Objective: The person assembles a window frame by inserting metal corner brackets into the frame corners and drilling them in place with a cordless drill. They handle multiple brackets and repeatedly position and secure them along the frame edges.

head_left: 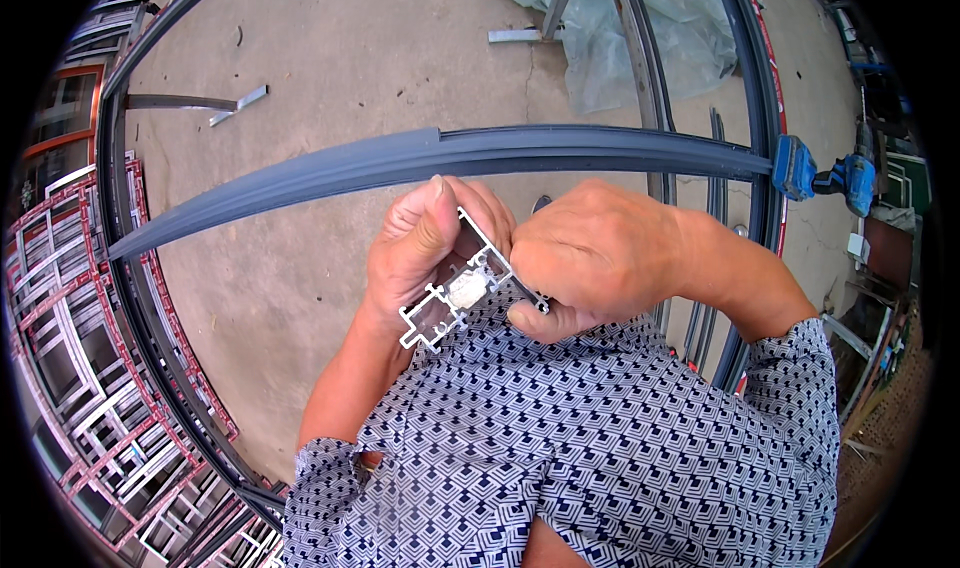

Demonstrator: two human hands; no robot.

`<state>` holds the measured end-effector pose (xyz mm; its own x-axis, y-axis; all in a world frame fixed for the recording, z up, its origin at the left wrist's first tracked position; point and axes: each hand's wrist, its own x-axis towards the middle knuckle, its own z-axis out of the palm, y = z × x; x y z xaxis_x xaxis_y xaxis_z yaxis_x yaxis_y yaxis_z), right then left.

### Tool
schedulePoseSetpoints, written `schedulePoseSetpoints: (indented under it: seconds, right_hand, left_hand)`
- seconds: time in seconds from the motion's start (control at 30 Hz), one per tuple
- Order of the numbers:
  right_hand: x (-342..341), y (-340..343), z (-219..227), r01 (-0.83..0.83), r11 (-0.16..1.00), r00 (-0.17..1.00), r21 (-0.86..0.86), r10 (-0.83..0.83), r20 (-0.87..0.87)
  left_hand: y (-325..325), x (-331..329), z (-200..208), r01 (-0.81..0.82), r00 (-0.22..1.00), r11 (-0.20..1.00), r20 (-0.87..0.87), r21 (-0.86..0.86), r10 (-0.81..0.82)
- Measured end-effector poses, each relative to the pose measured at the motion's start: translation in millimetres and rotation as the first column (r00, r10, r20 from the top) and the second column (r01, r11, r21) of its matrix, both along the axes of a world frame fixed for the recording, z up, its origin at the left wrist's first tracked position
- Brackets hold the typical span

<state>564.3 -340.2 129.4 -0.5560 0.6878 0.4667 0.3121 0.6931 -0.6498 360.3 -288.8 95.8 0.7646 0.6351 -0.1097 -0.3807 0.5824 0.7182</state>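
Note:
An aluminium window profile [483, 249] is held in front of my chest, its cut end facing up toward me. The cross-section shows bright metal walls with several chambers and a whitish filling in the middle. My left hand [425, 236] grips its left side, thumb bent near the upper corner. On the other side my right hand [598, 258] is closed round the profile's right edge, with the thumb below it. What the curled right fingers cover is hidden. Just beyond both hands a dark grey frame bar [400, 158] runs across.
A blue cordless drill [850, 180] rests at the right by the frame's side bar [765, 88]. Stacked frames with red-and-white tape [75, 278] stand at the left. Clear plastic sheeting [660, 48] lies on the concrete floor [330, 58] at the back, near metal stand legs [525, 36].

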Motion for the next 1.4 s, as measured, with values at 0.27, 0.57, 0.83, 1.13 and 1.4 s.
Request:
schedulePoseSetpoints:
  seconds: [0.27, 0.57, 0.83, 1.13, 1.4]
  right_hand:
    - [5.0, 7.8, -8.1, 0.164, 0.980, 0.986, 0.109, -0.166, 0.007]
    - [2.1, 4.4, -14.3, 0.338, 0.893, 0.931, 0.297, -0.363, 0.033]
    - [6.8, 2.5, -21.2, 0.422, 0.893, 0.906, 0.155, -0.423, -0.029]
    - [4.1, 1.1, -19.8, 0.419, 0.894, 0.880, -0.161, -0.443, -0.172]
    - [4.7, 1.3, -28.5, 0.003, 0.639, 0.729, -0.769, -0.528, -0.436]
  left_hand:
    - [15.3, -2.3, -13.5, -0.076, 0.995, 0.988, 0.067, 0.137, 0.067]
    - [16.1, -13.9, -15.1, -0.139, 0.990, 0.974, 0.031, 0.180, 0.136]
    - [17.9, -17.2, -11.8, -0.142, 0.985, 0.919, -0.036, 0.368, 0.167]
    - [17.8, -11.9, -2.8, -0.199, 0.957, 0.828, -0.079, 0.525, 0.280]
    - [13.7, -4.6, 7.9, -0.057, 0.938, 0.887, -0.281, 0.458, 0.206]
